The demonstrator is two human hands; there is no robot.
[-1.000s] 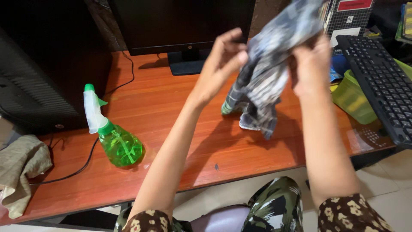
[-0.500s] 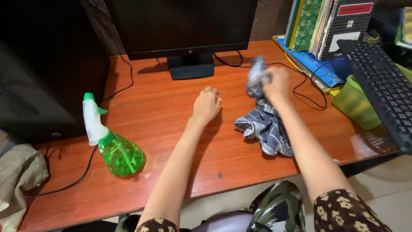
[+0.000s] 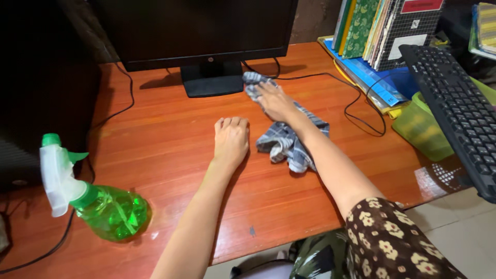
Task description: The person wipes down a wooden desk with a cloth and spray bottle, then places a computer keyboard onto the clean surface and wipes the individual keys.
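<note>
Currently right hand (image 3: 275,101) presses flat on the cloth (image 3: 287,137) upper centre near the monitor stand (image 3: 212,83); left hand (image 3: 231,139) rests flat, holding nothing. Most of the desk (image 3: 170,155) looks unwiped.

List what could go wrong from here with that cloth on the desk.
1. The right hand presses the checked cloth flat close to the monitor stand and the black cable; a wide sweep might snag the cable.
2. The keyboard hangs past the desk edge, propped on a green tub; a bump may tip it.
</note>
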